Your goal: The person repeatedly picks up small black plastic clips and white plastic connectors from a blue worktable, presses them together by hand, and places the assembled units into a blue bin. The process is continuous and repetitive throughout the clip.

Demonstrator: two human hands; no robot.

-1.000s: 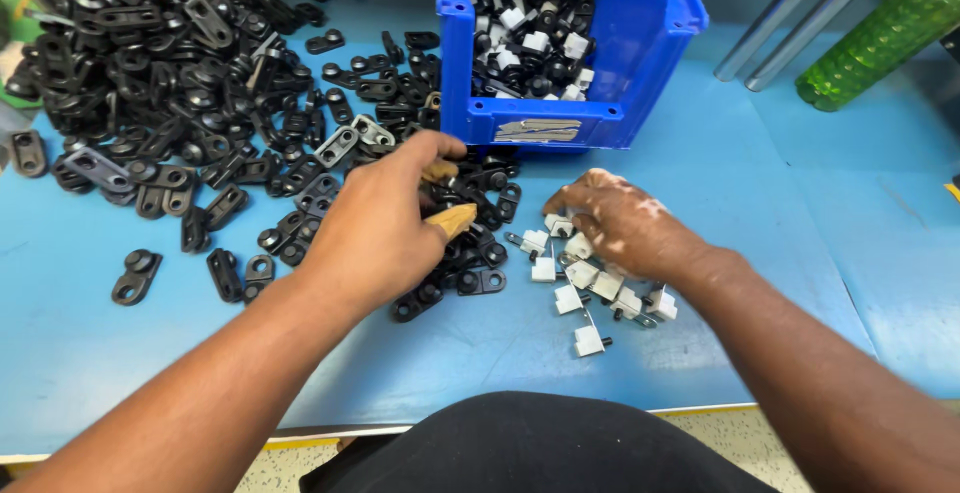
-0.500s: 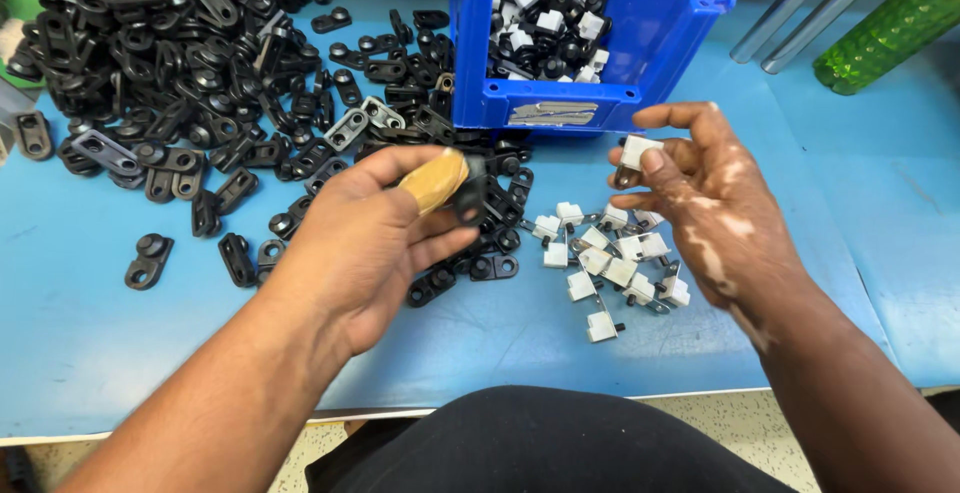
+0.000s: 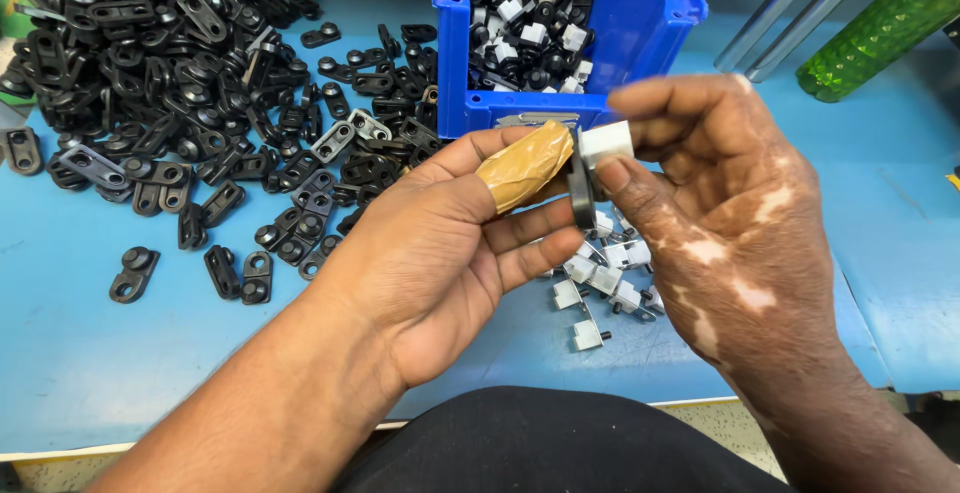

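A blue desk (image 3: 90,353) carries a heap of flat, matte black plastic links (image 3: 170,63) at its far-left corner. Above the near edge, the left hand (image 3: 450,253), thumb wrapped in tan tape, pinches one black link (image 3: 581,193) upright for mating. The right hand (image 3: 720,223) grips a small white block (image 3: 607,143), pressed against it. More white blocks (image 3: 600,283) lie beneath; a blue bin (image 3: 660,43) stands behind.

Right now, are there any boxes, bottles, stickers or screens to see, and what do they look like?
Bin: top middle of the table, blue plastic, open-topped, holding small black and white parts.
Label: small pale strip on the bin's front wall, partly hidden behind the hands.
Bottle: top right corner, green, see-through, bumpy surface, lying tilted.
Package: left edge, green, mostly out of view.
Screens or signs: none in view.
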